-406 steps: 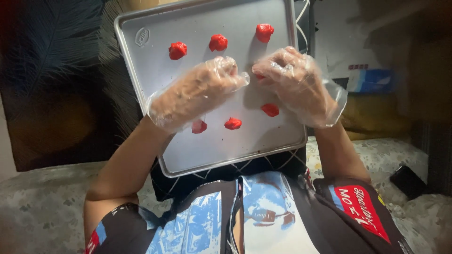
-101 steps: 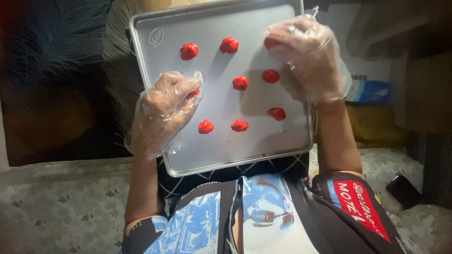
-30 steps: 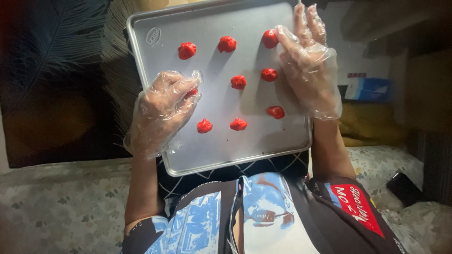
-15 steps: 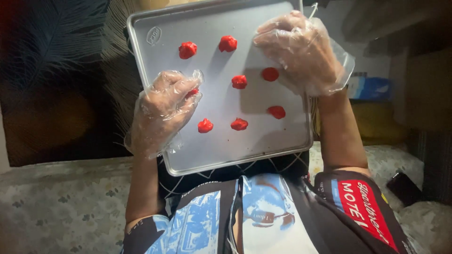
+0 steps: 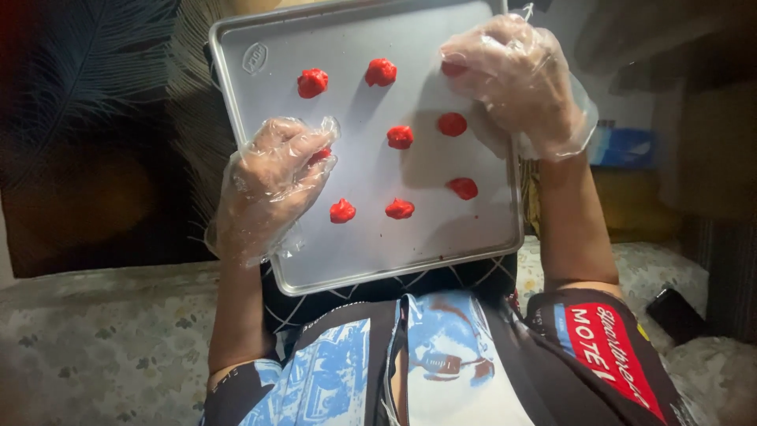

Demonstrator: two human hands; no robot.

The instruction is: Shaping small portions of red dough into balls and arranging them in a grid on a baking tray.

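A rectangular, matte silver metal baking tray point(image 5: 473, 229) is lying with its long axis running away from the person, tilted slightly left. The right hand point(image 5: 520, 83), in a crinkly clear plastic glove, is curling its fingers onto a lumpy red dough ball point(image 5: 453, 69) at the far right corner. The left hand point(image 5: 272, 185), gloved alike, is pinching another red lump point(image 5: 319, 156) at the left rim.

There is one metal baking tray point(image 5: 260, 102). On it I count nine red lumps point(image 5: 400, 137), two partly hidden under hands. There are two hands point(image 5: 272, 185), each in one clear plastic glove point(image 5: 552, 126).
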